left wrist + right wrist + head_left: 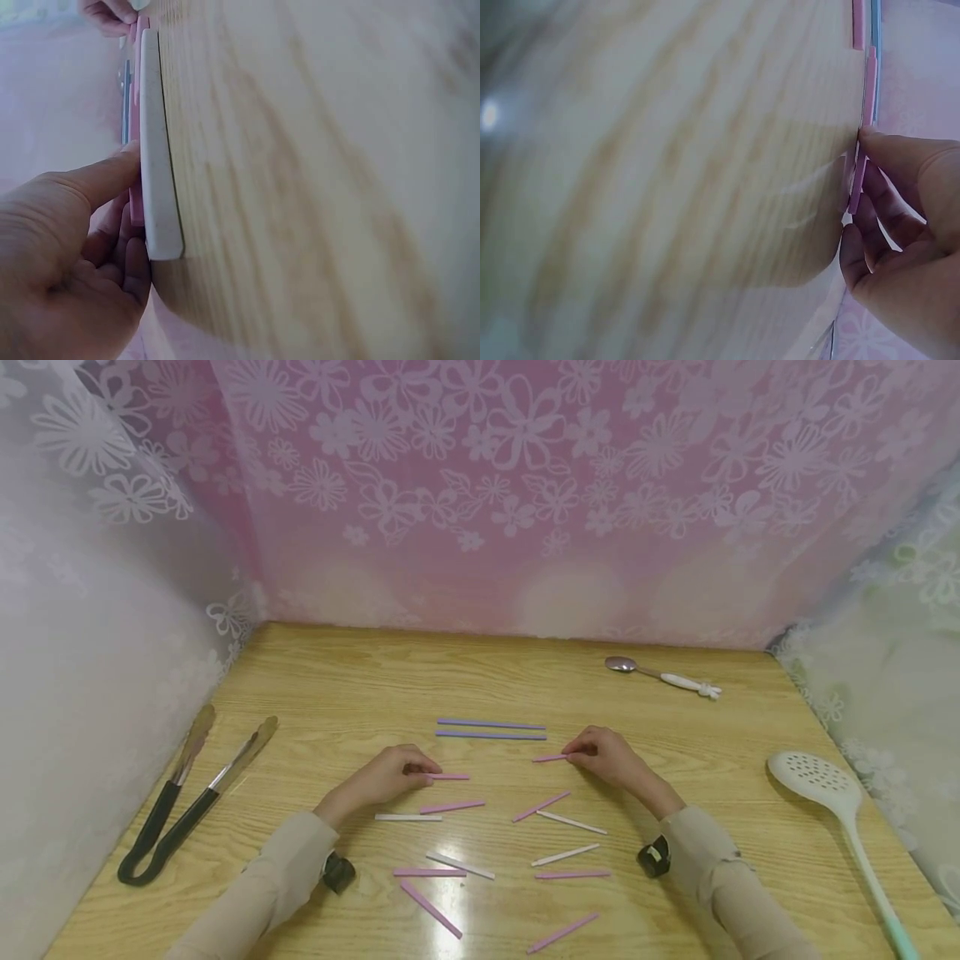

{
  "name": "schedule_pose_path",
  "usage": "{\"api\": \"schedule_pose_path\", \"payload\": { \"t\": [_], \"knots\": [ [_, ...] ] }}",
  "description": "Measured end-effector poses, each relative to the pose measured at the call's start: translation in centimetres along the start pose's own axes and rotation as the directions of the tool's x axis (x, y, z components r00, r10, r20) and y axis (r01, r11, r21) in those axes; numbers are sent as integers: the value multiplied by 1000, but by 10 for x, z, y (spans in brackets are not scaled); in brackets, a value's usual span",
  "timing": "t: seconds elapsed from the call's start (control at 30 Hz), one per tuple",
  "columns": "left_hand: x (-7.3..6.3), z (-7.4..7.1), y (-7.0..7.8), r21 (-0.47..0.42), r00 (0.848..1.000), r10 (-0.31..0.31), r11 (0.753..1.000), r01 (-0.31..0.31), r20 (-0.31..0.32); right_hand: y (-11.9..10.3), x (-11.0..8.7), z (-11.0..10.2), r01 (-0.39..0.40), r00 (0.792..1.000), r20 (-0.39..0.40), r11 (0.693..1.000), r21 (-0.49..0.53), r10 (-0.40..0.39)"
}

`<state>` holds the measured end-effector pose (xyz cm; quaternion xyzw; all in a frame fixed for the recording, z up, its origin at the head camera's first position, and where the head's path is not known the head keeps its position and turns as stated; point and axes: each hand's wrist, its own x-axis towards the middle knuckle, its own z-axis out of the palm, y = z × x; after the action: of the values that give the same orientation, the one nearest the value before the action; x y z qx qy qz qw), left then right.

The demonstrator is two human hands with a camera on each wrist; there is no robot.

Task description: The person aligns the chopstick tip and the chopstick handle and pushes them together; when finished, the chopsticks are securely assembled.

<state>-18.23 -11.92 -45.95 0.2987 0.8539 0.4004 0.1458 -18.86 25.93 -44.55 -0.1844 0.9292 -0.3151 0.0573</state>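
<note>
Pinching pink sticks (pixel 452 777) in left hand (pixel 388 775) and right hand (pixel 606 758).
Jutting inward from both hands, near-parallel to 2 bluish-purple sticks (pixel 491 736) beyond.

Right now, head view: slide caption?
Left hand holds one pink stick, right hand a second pink stick, two purple sticks lying beyond.

Desk (pixel 337 685): yellowish wood-grain top, somewhat glossy; behind desk, pink hanging cloth (pixel 480 527) with white flower pattern, pale round glows (pixel 573 597) low on it; left of desk, whitish flowered cloth (pixel 105 635); right of desk, pale greenish-white flowered cloth (pixel 892 635); bright glare (pixel 449 902) on desk's near part
</note>
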Motion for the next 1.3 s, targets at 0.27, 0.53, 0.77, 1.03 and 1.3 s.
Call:
{"api": "schedule_pose_path", "payload": {
  "t": [0.27, 0.53, 0.77, 1.03, 1.3],
  "knots": [
    [2, -1, 3, -1, 1000, -17, 1000, 17, -21, -3, 0, -1, -12, 1000, -2, 1000, 18, 12],
    [8, 0, 18, -22, 999, -16, 1000, 14, -50, -19, -3, 3, -6, 1000, -23, 999, 54, 7],
    [11, 0, 33, -46, 996, -2, 999, -2, -88, -39, -11, 6, 8, 999, -42, 996, 90, -5],
    [11, 1, 40, -59, 996, -11, 998, 6, -91, -56, -20, 8, 28, 996, -92, 987, 161, -13],
    [11, 0, 47, -62, 996, 15, 998, -21, -91, -65, -23, 13, 29, 994, -112, 977, 211, -6]
  ]
}}
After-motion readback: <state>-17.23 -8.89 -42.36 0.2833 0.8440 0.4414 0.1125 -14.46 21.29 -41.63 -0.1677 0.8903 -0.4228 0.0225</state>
